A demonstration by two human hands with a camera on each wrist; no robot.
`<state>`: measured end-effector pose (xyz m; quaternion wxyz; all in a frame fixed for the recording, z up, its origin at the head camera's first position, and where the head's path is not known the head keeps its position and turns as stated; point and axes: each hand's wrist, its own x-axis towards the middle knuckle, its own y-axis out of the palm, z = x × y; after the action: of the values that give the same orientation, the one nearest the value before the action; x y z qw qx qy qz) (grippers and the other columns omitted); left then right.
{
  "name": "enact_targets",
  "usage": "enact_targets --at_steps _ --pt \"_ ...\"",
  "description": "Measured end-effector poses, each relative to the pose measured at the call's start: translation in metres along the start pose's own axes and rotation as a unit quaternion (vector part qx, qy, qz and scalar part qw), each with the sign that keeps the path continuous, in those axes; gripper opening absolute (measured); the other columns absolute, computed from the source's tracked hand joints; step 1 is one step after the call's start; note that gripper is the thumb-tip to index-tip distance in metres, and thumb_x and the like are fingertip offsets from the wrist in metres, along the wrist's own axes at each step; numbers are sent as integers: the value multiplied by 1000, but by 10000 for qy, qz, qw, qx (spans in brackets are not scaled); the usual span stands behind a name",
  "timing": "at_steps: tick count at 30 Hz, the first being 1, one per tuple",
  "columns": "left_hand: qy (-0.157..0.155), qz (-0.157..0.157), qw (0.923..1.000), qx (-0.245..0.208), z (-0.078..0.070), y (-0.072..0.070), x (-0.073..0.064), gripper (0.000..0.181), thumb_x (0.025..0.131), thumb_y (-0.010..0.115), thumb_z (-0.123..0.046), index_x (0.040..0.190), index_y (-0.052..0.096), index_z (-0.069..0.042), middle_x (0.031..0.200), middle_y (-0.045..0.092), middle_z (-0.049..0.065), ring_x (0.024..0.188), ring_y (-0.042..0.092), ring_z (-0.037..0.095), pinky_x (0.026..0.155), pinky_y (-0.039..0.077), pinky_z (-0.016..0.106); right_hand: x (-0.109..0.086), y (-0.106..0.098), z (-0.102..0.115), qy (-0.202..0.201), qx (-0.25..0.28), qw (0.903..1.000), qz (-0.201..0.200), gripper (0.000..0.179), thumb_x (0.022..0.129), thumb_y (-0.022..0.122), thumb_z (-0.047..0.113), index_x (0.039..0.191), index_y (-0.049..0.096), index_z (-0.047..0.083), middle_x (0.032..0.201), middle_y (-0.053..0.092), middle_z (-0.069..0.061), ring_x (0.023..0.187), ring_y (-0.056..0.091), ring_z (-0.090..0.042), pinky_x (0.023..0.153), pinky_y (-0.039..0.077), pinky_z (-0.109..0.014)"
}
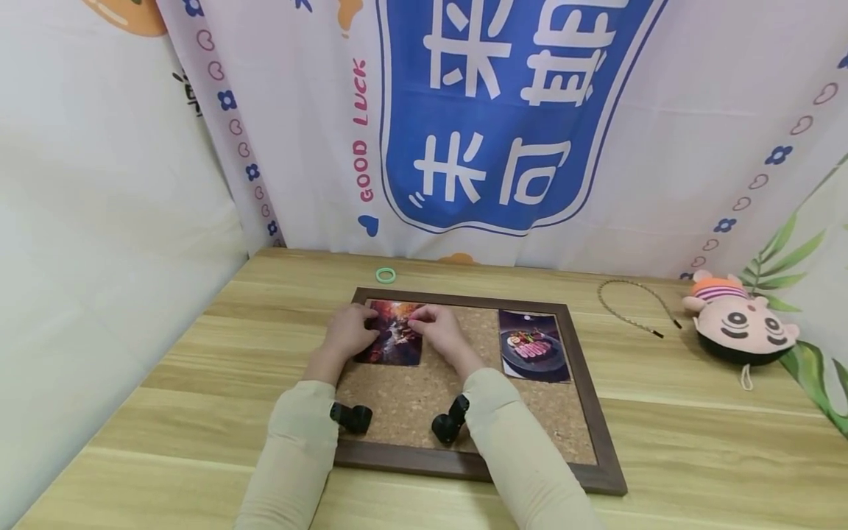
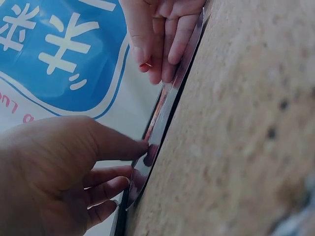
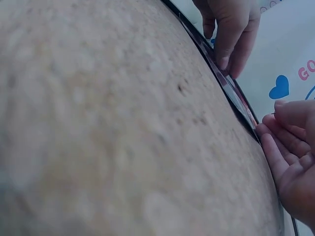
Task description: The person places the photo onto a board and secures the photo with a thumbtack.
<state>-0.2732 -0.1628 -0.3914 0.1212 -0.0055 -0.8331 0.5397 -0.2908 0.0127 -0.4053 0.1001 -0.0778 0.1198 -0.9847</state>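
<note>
A dark picture card with orange and red tones (image 1: 400, 353) lies at the upper left of a framed cork board (image 1: 397, 401). My left hand (image 1: 350, 331) rests on the card's left side; in the left wrist view its thumb and fingertips touch the card's surface. At the card's upper right, my right hand (image 1: 442, 335) pinches a small red push pin (image 2: 144, 66) between thumb and forefinger. Its other fingers are extended, their tips against the card. A second card, showing a plate of food (image 1: 533, 353), is on the board's right with a white pin (image 1: 527, 318) near its top.
On the wooden table (image 1: 199, 353), a green ring (image 1: 386, 275) lies behind the board. To the right are a thin braided band (image 1: 629, 322) with dark ends and a plush cartoon toy (image 1: 738, 324). A printed curtain (image 1: 311, 162) hangs behind the table.
</note>
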Motion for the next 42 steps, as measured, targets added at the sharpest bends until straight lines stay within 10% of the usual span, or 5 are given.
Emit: enact_targets --at_steps 16,42 --pt "112 1440 9879 563 -3 5 -4 76 81 45 -54 136 25 -6 140 10 20 126 1 38 94 5 56 24 4 11 83 -1169 9929 188 9 78 63 8 83 65 1 75 60 -4 69 53 -14 61 42 -25" --pt "109 1551 9861 592 -5 2 -9 81 78 48 -57 138 21 -8 141 5 18 126 -2 35 95 3 54 40 28 12 958 -2606 9598 -413 14 81 57 30 90 68 27 99 60 6 86 54 -16 66 40 -34"
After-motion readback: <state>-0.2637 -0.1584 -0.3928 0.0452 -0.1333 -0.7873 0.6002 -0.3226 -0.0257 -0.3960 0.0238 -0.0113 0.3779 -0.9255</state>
